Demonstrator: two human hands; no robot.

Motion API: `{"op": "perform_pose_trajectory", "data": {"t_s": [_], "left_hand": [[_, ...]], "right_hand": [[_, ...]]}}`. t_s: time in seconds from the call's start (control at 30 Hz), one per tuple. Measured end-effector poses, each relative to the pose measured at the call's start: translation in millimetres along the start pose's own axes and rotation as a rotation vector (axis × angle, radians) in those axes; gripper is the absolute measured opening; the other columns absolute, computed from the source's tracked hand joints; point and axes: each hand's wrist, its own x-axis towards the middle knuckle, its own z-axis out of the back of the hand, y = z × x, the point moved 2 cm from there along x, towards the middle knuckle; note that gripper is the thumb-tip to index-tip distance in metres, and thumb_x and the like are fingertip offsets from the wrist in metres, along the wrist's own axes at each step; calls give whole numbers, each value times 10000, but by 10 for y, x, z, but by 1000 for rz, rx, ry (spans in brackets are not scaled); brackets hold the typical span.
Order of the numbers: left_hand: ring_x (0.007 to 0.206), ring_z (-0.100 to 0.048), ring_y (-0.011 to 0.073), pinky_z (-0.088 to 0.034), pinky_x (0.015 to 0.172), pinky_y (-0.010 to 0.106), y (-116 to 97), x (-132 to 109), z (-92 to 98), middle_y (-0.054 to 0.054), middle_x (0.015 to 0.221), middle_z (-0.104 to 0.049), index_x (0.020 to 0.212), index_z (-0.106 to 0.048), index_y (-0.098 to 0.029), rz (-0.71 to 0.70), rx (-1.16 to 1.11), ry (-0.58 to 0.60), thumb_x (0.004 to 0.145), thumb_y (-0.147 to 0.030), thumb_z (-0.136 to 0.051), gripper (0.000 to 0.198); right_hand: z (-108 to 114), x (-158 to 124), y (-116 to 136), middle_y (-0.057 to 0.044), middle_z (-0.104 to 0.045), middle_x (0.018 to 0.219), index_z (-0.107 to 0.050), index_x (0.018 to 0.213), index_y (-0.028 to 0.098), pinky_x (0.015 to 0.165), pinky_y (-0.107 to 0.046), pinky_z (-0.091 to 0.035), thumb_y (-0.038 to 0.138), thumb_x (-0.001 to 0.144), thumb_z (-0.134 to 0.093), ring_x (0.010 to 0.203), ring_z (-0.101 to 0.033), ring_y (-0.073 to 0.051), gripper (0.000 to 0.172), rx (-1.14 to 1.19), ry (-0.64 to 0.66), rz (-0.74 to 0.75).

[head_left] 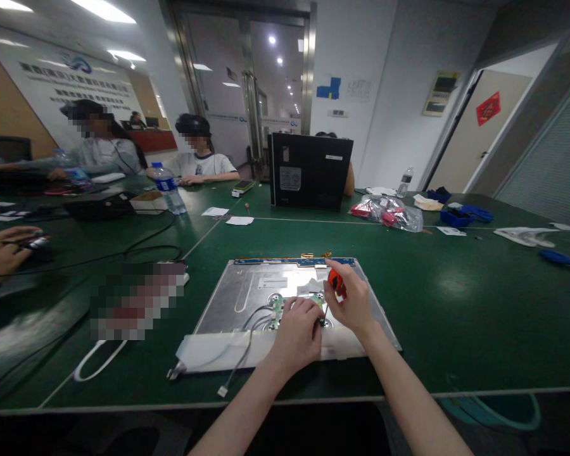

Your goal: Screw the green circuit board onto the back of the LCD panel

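A flat metal-backed display panel (218, 304) lies on the green table before me, with a blue circuit strip along its far edge. In my right hand (354, 297) is a screwdriver (336, 282) with a red-orange and black handle. Its thin shaft points down toward the right end of a small green circuit board (278, 310) on the panel. My left hand (300, 326) presses its bent fingers onto this board, close to the screwdriver's tip; the fingertips are partly hidden. Dark cables (251, 335) run left from the board to a loose white connector (223, 391).
A black computer case (311, 171) stands at the far side. Beyond the panel are a water bottle (168, 187) and a plastic bag with red items (389, 212). Two people sit at the left; another person's hand (4, 250) shows at the left edge. A white cable loop (90, 361) lies nearby.
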Motion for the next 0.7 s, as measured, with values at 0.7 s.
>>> {"op": "perform_pose_trajectory", "data": {"t_s": [0.7], "left_hand": [[935,-524,235,-343,905,416,-11,1,24,50,923,-596,842,-545,-210,28,-27,17,612,-79,-470,276]], "right_hand": [[-4,-36,-28,8,-564,745,-428,1254,204,464,-244,-389,149,843,-443,485,-438,-99,415,64,79,-31]]}}
